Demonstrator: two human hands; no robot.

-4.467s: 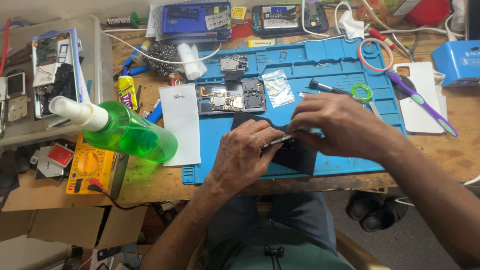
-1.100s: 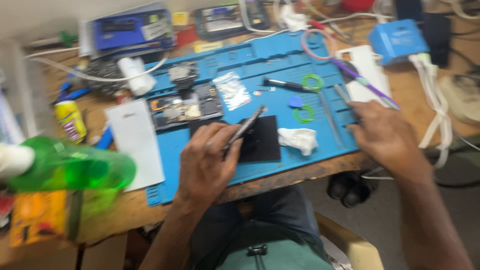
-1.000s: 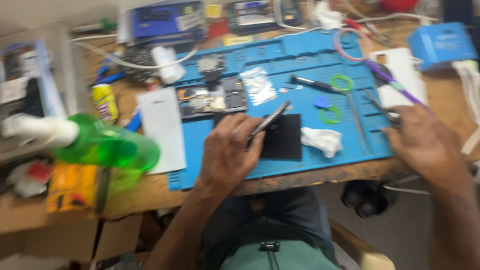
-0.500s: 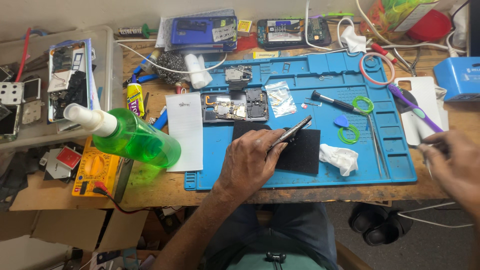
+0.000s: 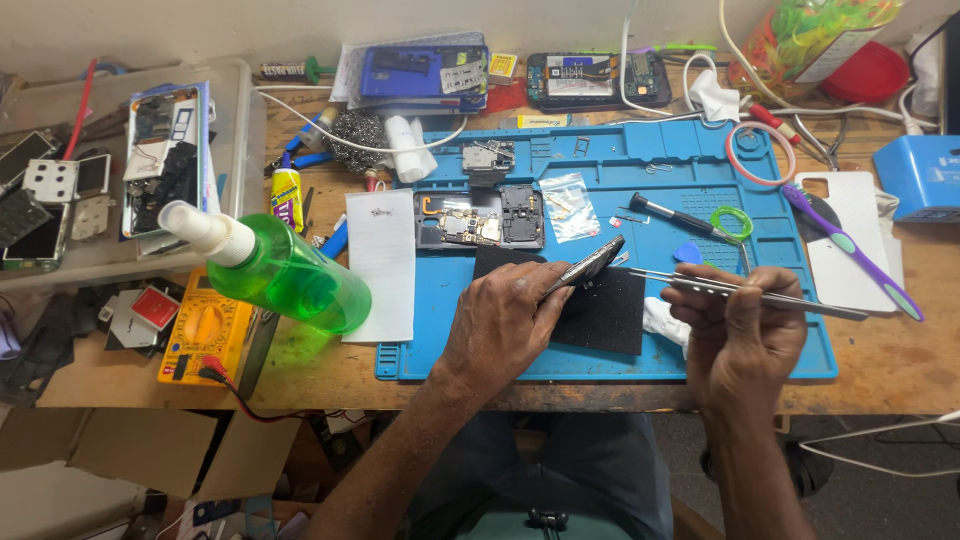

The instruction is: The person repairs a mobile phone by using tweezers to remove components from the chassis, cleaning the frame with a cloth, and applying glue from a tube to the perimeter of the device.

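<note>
Hands grip phone [image 5: 585, 268], tweezers [image 5: 750, 293].

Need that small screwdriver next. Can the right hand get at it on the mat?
Probably yes: the right hand is close to the screwdriver and nothing lies between, but its fingers hold tweezers.

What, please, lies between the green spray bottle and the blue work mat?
A white sheet of paper lies between the bottle and the mat, overlapping the mat's left edge, in the head view.
</note>
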